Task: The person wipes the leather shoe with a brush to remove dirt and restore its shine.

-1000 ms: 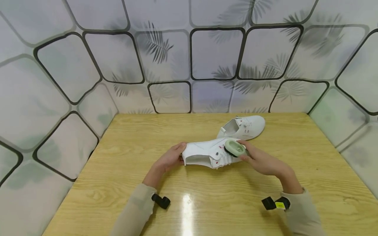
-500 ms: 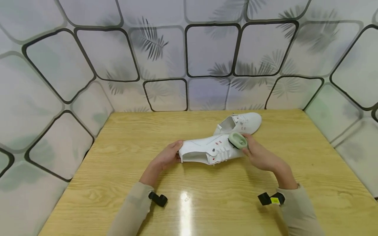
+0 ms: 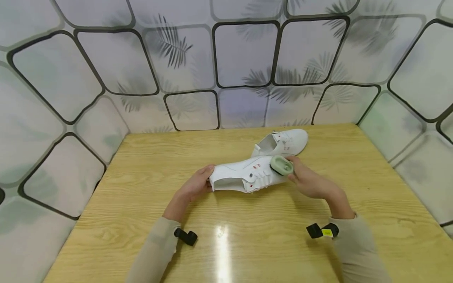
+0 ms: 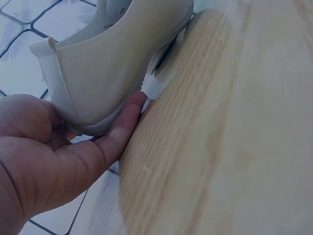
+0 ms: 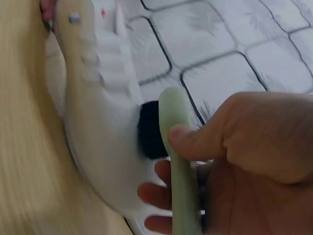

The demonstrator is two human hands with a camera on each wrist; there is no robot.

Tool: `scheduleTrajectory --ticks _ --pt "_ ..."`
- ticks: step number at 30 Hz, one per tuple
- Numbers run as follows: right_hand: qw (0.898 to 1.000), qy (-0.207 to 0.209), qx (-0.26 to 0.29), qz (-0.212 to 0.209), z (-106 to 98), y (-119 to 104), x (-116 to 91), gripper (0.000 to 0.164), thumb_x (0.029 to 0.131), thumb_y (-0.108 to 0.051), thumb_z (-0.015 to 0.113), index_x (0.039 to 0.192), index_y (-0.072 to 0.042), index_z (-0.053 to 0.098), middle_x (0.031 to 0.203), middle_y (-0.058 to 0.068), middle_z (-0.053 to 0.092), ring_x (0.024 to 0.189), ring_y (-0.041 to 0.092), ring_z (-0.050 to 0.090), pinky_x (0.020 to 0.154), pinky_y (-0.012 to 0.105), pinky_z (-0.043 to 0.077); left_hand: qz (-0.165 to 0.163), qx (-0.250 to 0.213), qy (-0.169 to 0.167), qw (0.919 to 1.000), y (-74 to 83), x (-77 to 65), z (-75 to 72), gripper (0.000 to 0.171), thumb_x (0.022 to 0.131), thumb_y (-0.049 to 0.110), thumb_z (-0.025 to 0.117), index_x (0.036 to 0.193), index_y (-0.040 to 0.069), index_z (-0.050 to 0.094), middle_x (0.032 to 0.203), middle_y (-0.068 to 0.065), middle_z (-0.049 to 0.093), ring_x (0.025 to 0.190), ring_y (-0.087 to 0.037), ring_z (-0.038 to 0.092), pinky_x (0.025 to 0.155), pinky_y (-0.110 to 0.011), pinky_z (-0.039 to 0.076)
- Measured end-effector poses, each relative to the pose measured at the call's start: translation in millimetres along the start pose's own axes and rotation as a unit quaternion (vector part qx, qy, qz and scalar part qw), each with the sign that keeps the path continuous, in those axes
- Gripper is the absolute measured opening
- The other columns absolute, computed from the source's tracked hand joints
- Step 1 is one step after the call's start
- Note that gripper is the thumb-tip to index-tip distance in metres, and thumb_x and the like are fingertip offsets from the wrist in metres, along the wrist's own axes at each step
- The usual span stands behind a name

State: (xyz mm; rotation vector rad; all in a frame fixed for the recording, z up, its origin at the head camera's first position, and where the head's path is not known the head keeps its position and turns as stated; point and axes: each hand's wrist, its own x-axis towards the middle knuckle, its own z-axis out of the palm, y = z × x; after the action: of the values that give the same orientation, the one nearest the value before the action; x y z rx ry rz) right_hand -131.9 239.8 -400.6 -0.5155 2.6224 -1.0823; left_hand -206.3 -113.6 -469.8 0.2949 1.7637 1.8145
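Observation:
In the head view a white lace-up shoe [image 3: 233, 169] lies tilted on its side, its opening facing me. My left hand [image 3: 195, 184] grips the shoe's heel, thumb on top. Fingers [image 4: 124, 120] run under the heel, close over the wood, in the left wrist view. My right hand [image 3: 313, 181] holds a pale green brush [image 3: 282, 165] at the toe end, just past the laces. In the right wrist view its dark bristles [image 5: 152, 129] are against the shoe's upper, and the thumb lies on the handle.
A second white shoe [image 3: 288, 141] sits behind the first, toe pointing right. Both are on a wooden table [image 3: 159, 153]. A patterned wall covering [image 3: 244, 55] borders the table at the back and sides.
The brush has shifted along the shoe from the lace area toward the toe, uncovering the red marks beside the laces. My left hand keeps its grip on the heel. The head view has shifted slightly.

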Motion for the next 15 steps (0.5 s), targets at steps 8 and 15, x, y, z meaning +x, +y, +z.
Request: scheduleTrajectory --ticks 8,15 --pt "0.999 0.041 -0.027 0.003 5.7 -1.8 5.5 0.05 0.103 0.005 0.036 0.146 0.01 0.012 0.143 0.037 0.029 0.135 0.048 0.031 0.109 0.063 0.027 0.003 -0.013 -0.013 0.9998 0.9 -0.6 0.2 0.051 0.111 0.033 0.024 0.147 0.0 0.036 0.118 -0.013 0.055 0.099 -0.021 0.062 0.089 -0.041 0.054" --pt "1.0 -0.004 -0.008 -0.012 14.3 -9.0 13.8 0.054 0.107 -0.004 0.034 0.151 0.008 0.007 0.15 0.036 0.024 0.141 0.048 0.024 0.11 0.062 0.026 -0.026 -0.009 -0.008 0.9996 3.3 -1.1 -0.6 0.051 0.111 0.035 0.023 0.145 0.001 0.039 0.117 -0.016 0.06 0.094 -0.023 0.067 0.086 -0.043 0.056"
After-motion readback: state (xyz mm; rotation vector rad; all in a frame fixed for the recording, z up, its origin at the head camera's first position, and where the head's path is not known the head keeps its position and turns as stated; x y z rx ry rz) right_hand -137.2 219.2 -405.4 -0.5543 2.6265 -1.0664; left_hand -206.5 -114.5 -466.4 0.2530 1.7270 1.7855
